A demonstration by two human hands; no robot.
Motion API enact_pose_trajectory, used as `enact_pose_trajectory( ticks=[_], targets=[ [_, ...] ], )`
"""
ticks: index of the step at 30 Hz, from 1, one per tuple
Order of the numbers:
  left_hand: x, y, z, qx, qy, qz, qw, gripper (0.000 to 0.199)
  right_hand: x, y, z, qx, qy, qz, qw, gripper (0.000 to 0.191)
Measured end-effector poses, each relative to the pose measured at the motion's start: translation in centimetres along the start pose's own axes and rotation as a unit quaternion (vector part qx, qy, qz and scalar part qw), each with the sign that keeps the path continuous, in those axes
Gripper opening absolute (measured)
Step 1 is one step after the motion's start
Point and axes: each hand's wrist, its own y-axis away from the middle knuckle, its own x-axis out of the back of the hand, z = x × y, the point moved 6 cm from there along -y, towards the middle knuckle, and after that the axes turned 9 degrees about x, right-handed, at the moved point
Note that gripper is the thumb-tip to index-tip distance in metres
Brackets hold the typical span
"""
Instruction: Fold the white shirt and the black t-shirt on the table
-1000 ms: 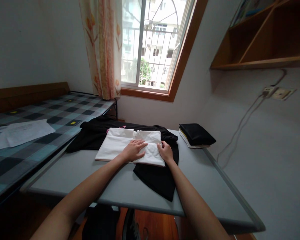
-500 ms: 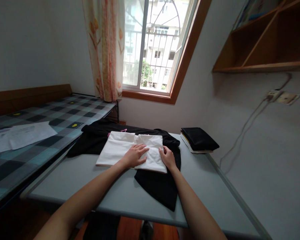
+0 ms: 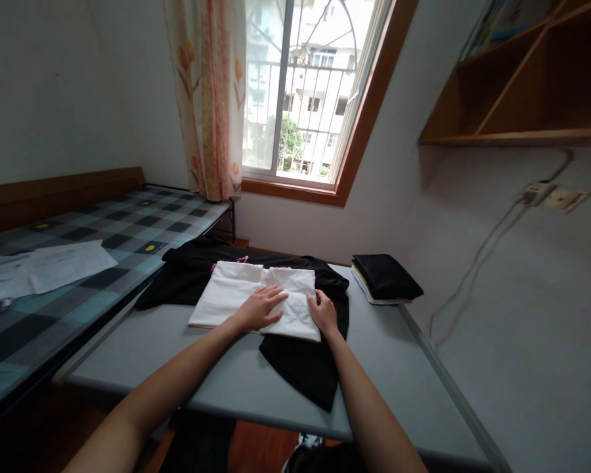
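Folded white cloth (image 3: 234, 288) lay under my spread left hand (image 3: 260, 309), against my curled right hand (image 3: 324, 313), its grip unclear; grey table (image 3: 145, 341), barred window (image 3: 305, 112).

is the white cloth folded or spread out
Folded: the white cloth lies as two compact, straight-edged panels, the left hand on top, the right hand at its side.

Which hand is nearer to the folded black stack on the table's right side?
The right. The right hand is at the white cloth's right edge, left of the stack; the left hand lies flat mid-cloth, farther left.
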Motion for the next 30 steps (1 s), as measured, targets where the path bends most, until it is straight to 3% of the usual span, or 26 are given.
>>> enact_pose_trajectory(
  ticks=[8,30],
  targets=[
    [0.0,0.8,-0.2,0.001,0.017,0.003,1.000,0.051,-0.3,-0.1,0.5,-0.022,0.004,0.003,1.000,0.040],
    [-0.1,1.1,-0.3,0.005,0.051,0.016,0.999,0.049,-0.2,0.4,0.6,0.006,-0.028,0.017,0.999,0.044]
  ],
)
